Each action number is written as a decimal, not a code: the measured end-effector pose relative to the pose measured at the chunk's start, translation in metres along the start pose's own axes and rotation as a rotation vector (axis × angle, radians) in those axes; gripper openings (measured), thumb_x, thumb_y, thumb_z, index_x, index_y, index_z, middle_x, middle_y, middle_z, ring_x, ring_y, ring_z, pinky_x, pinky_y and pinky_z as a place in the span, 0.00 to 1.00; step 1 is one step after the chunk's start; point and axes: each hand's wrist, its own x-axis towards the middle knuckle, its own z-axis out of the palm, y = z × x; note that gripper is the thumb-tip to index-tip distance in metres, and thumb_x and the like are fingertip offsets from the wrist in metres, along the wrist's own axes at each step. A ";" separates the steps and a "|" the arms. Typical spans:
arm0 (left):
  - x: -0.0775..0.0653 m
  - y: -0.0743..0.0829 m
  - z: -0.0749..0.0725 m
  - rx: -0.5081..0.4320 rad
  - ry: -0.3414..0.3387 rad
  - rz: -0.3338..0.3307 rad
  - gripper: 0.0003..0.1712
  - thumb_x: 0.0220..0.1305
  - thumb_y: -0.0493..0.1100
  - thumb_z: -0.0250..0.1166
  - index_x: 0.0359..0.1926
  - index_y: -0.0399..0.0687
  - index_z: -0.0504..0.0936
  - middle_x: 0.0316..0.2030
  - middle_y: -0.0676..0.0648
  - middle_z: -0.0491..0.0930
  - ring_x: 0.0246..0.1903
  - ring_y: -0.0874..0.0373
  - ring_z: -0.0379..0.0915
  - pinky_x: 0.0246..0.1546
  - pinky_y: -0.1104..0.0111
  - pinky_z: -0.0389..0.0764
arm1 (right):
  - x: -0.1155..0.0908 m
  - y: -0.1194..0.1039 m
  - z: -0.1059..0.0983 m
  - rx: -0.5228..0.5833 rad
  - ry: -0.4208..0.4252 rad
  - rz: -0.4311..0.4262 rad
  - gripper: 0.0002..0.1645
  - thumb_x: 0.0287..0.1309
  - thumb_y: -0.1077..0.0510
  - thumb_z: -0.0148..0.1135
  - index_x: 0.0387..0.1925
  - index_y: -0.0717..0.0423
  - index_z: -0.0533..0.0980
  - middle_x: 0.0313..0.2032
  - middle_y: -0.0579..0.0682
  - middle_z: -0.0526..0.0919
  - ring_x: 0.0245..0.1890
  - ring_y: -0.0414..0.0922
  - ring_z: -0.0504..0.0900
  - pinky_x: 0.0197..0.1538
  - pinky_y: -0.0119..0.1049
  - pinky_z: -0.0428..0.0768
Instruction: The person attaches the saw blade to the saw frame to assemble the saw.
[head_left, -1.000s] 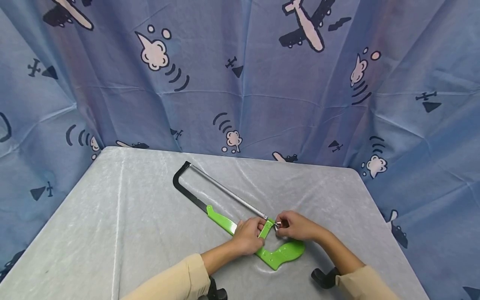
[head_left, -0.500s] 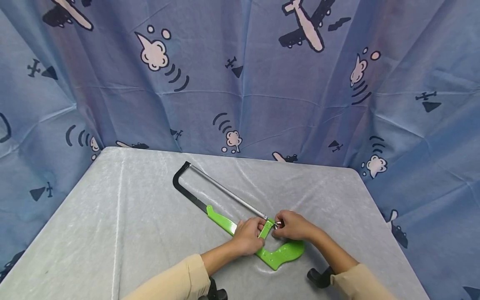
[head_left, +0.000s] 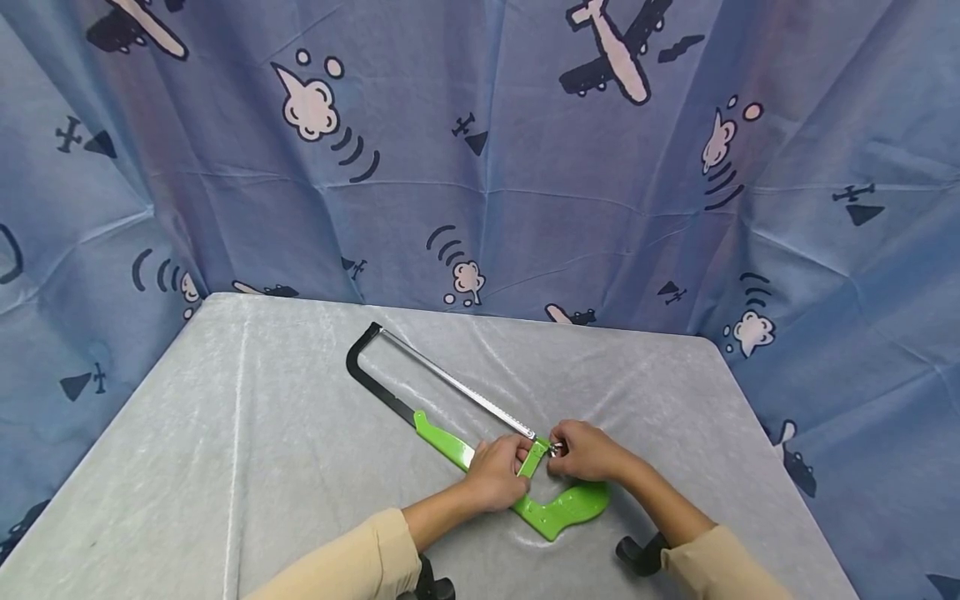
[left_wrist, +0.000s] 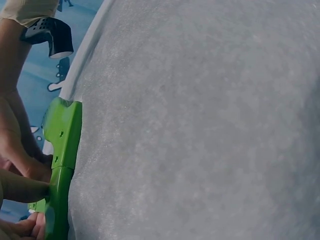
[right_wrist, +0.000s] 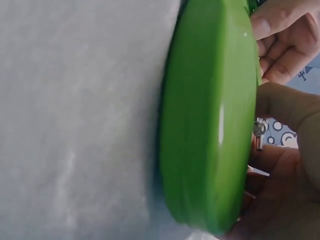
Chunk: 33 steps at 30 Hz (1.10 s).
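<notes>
- A green-and-black hacksaw (head_left: pixel 442 441) lies flat across the middle of a pale cloth-covered surface (head_left: pixel 300 467), its black bow (head_left: pixel 382 397) pointing toward the far left corner and its curved green handle (head_left: pixel 577 502) toward the right edge.
- The left hand (head_left: pixel 495 472) grips the short green arm (head_left: pixel 533 458) at the handle end of the frame, thumb and fingers bent around it.
- The right hand (head_left: pixel 588 452), fingers curled and nearly closed, pinches a small metal nut (head_left: pixel 556 450) just beyond that arm, directly above the handle.
- A slim silvery blade (head_left: pixel 457 383) spans from the green arm to the tip of the bow.
- Both forearms wear beige sleeves (head_left: pixel 352 554), a black fitting (head_left: pixel 641 556) beside the right cuff.
- Behind the far edge hangs a blue curtain (head_left: pixel 525 167) printed with airplanes.
</notes>
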 end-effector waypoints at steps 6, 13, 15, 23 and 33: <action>0.000 0.000 0.001 -0.001 0.002 -0.001 0.25 0.41 0.30 0.67 0.47 0.40 0.80 0.33 0.53 0.79 0.30 0.65 0.72 0.41 0.69 0.64 | -0.001 0.006 -0.003 0.060 -0.013 -0.066 0.09 0.45 0.64 0.66 0.24 0.55 0.72 0.22 0.41 0.70 0.23 0.36 0.68 0.27 0.30 0.68; 0.000 -0.002 0.001 0.005 -0.002 0.005 0.26 0.41 0.30 0.66 0.48 0.39 0.80 0.33 0.53 0.78 0.30 0.65 0.71 0.41 0.69 0.64 | -0.003 0.014 -0.009 0.202 -0.045 -0.118 0.10 0.53 0.66 0.61 0.38 0.65 0.76 0.26 0.46 0.74 0.26 0.38 0.72 0.29 0.31 0.72; 0.000 -0.002 0.001 0.007 -0.002 0.004 0.26 0.42 0.30 0.66 0.48 0.39 0.80 0.33 0.54 0.78 0.29 0.65 0.70 0.41 0.69 0.64 | -0.004 0.016 -0.010 0.232 -0.046 -0.110 0.11 0.54 0.67 0.58 0.40 0.67 0.75 0.28 0.47 0.75 0.27 0.38 0.73 0.29 0.31 0.73; 0.000 -0.002 0.002 0.017 0.007 0.010 0.26 0.41 0.30 0.66 0.48 0.39 0.80 0.33 0.54 0.78 0.30 0.66 0.70 0.41 0.69 0.64 | -0.006 0.017 -0.012 0.314 -0.028 -0.087 0.07 0.58 0.68 0.57 0.38 0.67 0.70 0.28 0.49 0.75 0.27 0.39 0.73 0.30 0.31 0.72; 0.000 -0.002 0.002 0.011 0.011 0.011 0.26 0.42 0.30 0.65 0.48 0.39 0.80 0.34 0.53 0.79 0.30 0.66 0.70 0.41 0.69 0.64 | -0.009 0.017 -0.012 0.334 -0.030 -0.136 0.04 0.57 0.72 0.58 0.32 0.64 0.70 0.27 0.50 0.75 0.27 0.38 0.72 0.30 0.30 0.72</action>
